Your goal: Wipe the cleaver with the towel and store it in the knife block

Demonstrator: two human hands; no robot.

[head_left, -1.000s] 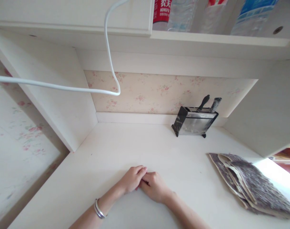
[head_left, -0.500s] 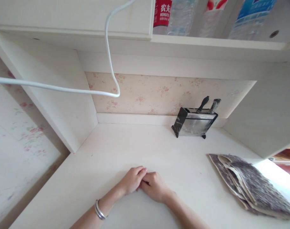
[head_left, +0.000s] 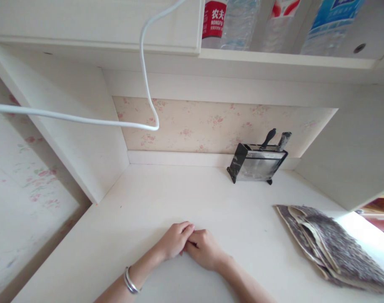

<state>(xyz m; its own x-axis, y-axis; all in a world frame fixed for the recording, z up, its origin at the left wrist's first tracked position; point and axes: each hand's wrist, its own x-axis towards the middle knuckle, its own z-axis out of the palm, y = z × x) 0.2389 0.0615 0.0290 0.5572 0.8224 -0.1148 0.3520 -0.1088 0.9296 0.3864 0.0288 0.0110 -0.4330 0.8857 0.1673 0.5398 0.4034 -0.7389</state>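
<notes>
Both of my hands rest together on the white desk top (head_left: 141, 210), near its front middle. My left hand (head_left: 174, 240), with a silver bangle (head_left: 130, 281) on its wrist, lies with fingers curled and overlapping my right hand (head_left: 204, 248). The right hand's fingers are curled too, tucked against the left. Nothing shows in either hand. The nearest thing is a stack of grey patterned sheets (head_left: 330, 244) off to the right.
A black and clear knife holder (head_left: 258, 164) with two handles stands at the back wall. A white cable (head_left: 144, 84) hangs in a loop from above at left. Bottles (head_left: 229, 21) stand on the shelf overhead. Side panels close in the desk left and right.
The view has shifted slightly downward; the hands stay clasped in the same place on the desk.
</notes>
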